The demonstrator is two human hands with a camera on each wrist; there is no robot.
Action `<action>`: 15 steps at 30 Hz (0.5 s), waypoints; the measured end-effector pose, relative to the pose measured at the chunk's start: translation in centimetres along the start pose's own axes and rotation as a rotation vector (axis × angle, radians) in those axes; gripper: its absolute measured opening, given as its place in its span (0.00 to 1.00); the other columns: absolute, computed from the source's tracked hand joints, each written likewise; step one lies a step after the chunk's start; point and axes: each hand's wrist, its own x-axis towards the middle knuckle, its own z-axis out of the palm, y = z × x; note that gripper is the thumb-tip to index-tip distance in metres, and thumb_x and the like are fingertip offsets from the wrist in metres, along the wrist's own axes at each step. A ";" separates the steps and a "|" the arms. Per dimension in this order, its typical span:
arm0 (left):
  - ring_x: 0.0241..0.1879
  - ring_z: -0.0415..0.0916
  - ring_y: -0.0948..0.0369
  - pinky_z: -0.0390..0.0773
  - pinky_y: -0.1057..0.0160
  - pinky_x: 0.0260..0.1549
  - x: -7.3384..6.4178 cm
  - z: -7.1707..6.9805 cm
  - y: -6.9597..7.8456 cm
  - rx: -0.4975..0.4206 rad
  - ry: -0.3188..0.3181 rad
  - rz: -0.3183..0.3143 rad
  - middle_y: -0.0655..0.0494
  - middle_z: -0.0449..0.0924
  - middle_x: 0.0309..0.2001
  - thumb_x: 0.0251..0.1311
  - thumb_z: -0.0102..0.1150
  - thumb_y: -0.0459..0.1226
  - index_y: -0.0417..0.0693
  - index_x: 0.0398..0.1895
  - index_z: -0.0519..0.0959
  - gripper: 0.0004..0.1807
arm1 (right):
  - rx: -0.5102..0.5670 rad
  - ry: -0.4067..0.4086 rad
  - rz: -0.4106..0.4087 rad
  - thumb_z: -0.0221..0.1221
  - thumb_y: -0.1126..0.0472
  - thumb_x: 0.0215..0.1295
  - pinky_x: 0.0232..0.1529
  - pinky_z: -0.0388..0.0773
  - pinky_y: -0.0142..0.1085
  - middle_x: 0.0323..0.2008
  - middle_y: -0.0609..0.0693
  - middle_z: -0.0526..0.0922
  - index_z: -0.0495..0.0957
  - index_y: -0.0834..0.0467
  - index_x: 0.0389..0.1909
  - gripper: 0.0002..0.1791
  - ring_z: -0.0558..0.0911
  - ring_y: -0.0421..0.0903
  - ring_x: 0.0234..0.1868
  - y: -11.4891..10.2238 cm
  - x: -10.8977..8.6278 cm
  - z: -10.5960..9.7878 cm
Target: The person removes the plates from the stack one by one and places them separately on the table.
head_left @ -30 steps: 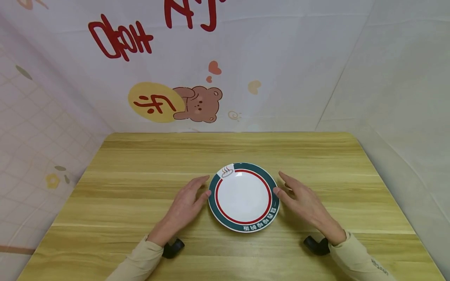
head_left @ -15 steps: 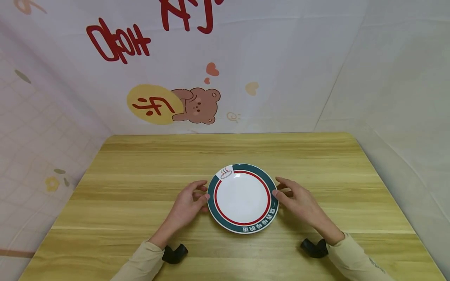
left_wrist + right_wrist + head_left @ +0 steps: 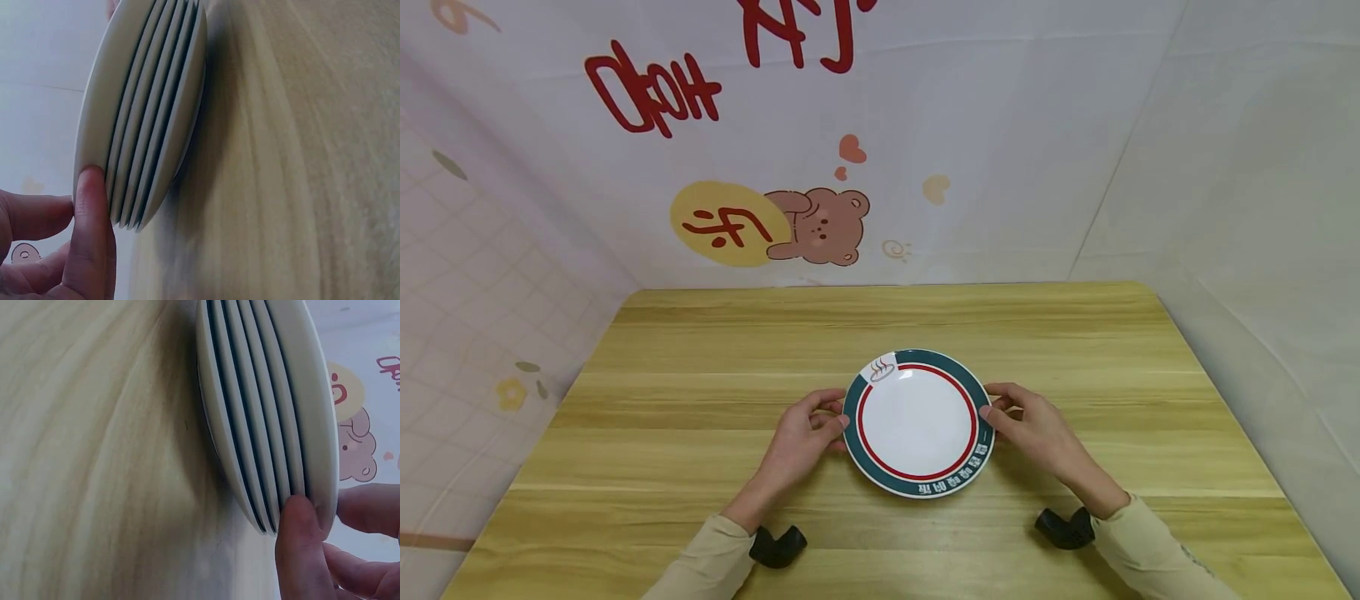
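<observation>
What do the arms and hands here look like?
They are a person's. The left hand and right hand are bare, without gloves. The left sleeve and right sleeve are beige; the right bears a grey marking, too small to read. A bent black piece shows by the left wrist, a similar one by the right.

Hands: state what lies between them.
A stack of plates lies between the left hand and right hand: the head view shows its top, both wrist views its layers.
</observation>
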 end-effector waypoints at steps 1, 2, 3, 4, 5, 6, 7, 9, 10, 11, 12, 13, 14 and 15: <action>0.39 0.79 0.54 0.84 0.54 0.34 0.0 0.0 0.0 -0.004 0.001 -0.001 0.43 0.73 0.47 0.63 0.58 0.28 0.38 0.59 0.73 0.20 | 0.013 -0.002 0.003 0.59 0.60 0.68 0.36 0.83 0.34 0.37 0.55 0.78 0.72 0.65 0.60 0.23 0.81 0.50 0.39 0.0 0.0 0.0; 0.39 0.79 0.53 0.84 0.53 0.33 0.0 0.1 0.0 -0.011 0.002 -0.002 0.43 0.73 0.47 0.63 0.58 0.28 0.38 0.59 0.73 0.20 | 0.023 -0.004 0.004 0.59 0.61 0.68 0.35 0.84 0.35 0.37 0.55 0.77 0.72 0.66 0.59 0.22 0.81 0.50 0.39 0.1 0.0 0.0; 0.39 0.79 0.53 0.84 0.53 0.33 0.0 0.1 0.0 -0.015 0.004 0.000 0.42 0.73 0.47 0.63 0.58 0.28 0.38 0.59 0.74 0.20 | 0.036 -0.006 0.006 0.59 0.62 0.67 0.35 0.84 0.35 0.37 0.56 0.77 0.72 0.66 0.59 0.21 0.81 0.51 0.39 0.1 0.0 0.0; 0.38 0.79 0.53 0.84 0.53 0.33 0.0 0.2 -0.1 -0.018 0.005 0.001 0.42 0.73 0.46 0.63 0.59 0.28 0.38 0.58 0.74 0.20 | 0.054 -0.011 0.011 0.59 0.63 0.67 0.34 0.84 0.36 0.37 0.56 0.77 0.72 0.67 0.58 0.21 0.81 0.51 0.38 0.1 0.0 0.0; 0.38 0.79 0.53 0.84 0.53 0.33 0.0 0.2 -0.1 -0.024 0.007 0.005 0.42 0.73 0.46 0.63 0.59 0.28 0.38 0.58 0.74 0.20 | 0.074 -0.017 0.018 0.59 0.63 0.67 0.33 0.84 0.37 0.36 0.56 0.77 0.72 0.68 0.57 0.20 0.81 0.50 0.38 0.2 0.1 0.0; 0.38 0.79 0.53 0.84 0.53 0.33 0.0 0.3 -0.1 -0.024 0.008 0.009 0.42 0.73 0.46 0.63 0.59 0.28 0.38 0.58 0.74 0.20 | 0.096 -0.023 0.025 0.59 0.64 0.67 0.33 0.84 0.37 0.36 0.57 0.77 0.73 0.69 0.56 0.20 0.81 0.50 0.36 0.3 0.1 0.0; 0.38 0.79 0.53 0.84 0.53 0.33 0.0 0.3 -0.1 -0.025 0.008 0.010 0.42 0.73 0.46 0.63 0.59 0.27 0.38 0.59 0.74 0.20 | 0.114 -0.026 0.034 0.59 0.64 0.67 0.32 0.84 0.38 0.35 0.57 0.78 0.73 0.69 0.55 0.19 0.81 0.50 0.35 0.4 0.1 0.0; 0.38 0.79 0.53 0.84 0.53 0.33 0.0 0.4 -0.2 -0.029 0.005 0.017 0.41 0.73 0.46 0.63 0.59 0.27 0.38 0.59 0.74 0.20 | 0.150 -0.028 0.055 0.58 0.64 0.67 0.30 0.84 0.38 0.35 0.57 0.79 0.74 0.70 0.52 0.17 0.81 0.49 0.33 0.5 0.2 -0.1; 0.38 0.79 0.53 0.84 0.53 0.33 0.0 0.4 -0.2 -0.030 0.004 0.017 0.42 0.73 0.47 0.63 0.59 0.28 0.38 0.59 0.74 0.20 | 0.161 -0.031 0.060 0.58 0.64 0.67 0.30 0.84 0.38 0.35 0.58 0.79 0.74 0.71 0.51 0.16 0.81 0.48 0.32 0.6 0.2 -0.1; 0.38 0.79 0.53 0.84 0.54 0.33 0.0 0.5 -0.2 -0.030 0.004 0.017 0.42 0.73 0.47 0.63 0.59 0.28 0.38 0.59 0.74 0.20 | 0.172 -0.030 0.069 0.58 0.64 0.67 0.30 0.83 0.38 0.35 0.58 0.79 0.74 0.71 0.50 0.16 0.81 0.48 0.31 0.7 0.2 -0.2; 0.38 0.79 0.54 0.84 0.54 0.33 0.0 0.5 -0.2 -0.029 0.004 0.019 0.42 0.73 0.47 0.63 0.58 0.28 0.38 0.59 0.74 0.20 | 0.185 -0.031 0.078 0.57 0.64 0.67 0.30 0.83 0.37 0.35 0.58 0.79 0.74 0.72 0.49 0.15 0.80 0.48 0.30 0.8 0.2 -0.2; 0.38 0.79 0.54 0.84 0.54 0.34 0.0 0.6 -0.2 -0.032 0.004 0.020 0.42 0.73 0.47 0.63 0.58 0.28 0.38 0.59 0.73 0.20 | 0.195 -0.031 0.087 0.57 0.65 0.67 0.29 0.83 0.37 0.35 0.58 0.79 0.74 0.72 0.49 0.15 0.80 0.47 0.30 0.8 0.2 -0.3; 0.38 0.79 0.54 0.84 0.54 0.34 0.0 0.6 -0.2 -0.031 0.006 0.023 0.42 0.73 0.47 0.64 0.58 0.28 0.38 0.59 0.73 0.20 | 0.209 -0.035 0.094 0.57 0.65 0.68 0.30 0.83 0.36 0.35 0.58 0.79 0.74 0.72 0.48 0.15 0.80 0.47 0.30 0.9 0.2 -0.3; 0.38 0.79 0.54 0.84 0.53 0.34 0.1 0.6 -0.2 -0.030 0.009 0.025 0.42 0.73 0.47 0.64 0.58 0.28 0.38 0.59 0.73 0.19 | 0.224 -0.039 0.101 0.57 0.65 0.68 0.30 0.83 0.36 0.35 0.59 0.79 0.73 0.72 0.48 0.15 0.80 0.47 0.30 0.9 0.2 -0.4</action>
